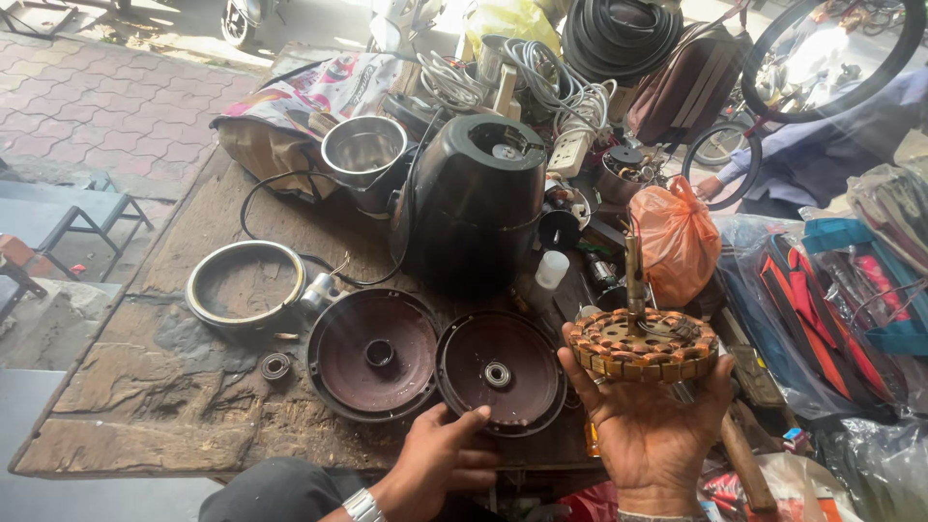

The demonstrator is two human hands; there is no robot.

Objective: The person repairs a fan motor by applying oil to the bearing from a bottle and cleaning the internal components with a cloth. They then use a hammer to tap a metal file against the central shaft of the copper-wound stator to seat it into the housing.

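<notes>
The right hand (652,425) is raised palm up, its grip cupped around the copper-wound stator (641,345), which sits on the fingertips with its shaft upright, above the right edge of the bench (145,387). The left hand (440,464) rests at the near edge, fingers loosely spread, just touching the rim of 1 of the 2 dark round covers (500,372); it seems to hold nothing. The other cover (374,354) lies just beside it. Behind them stands a black motor housing (474,198), with an orange bag (677,242) near it.

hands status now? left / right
Left hand: open, fingers resting at the rim of the round motor cover.
Right hand: palm up, holding the copper-wound stator.
</notes>
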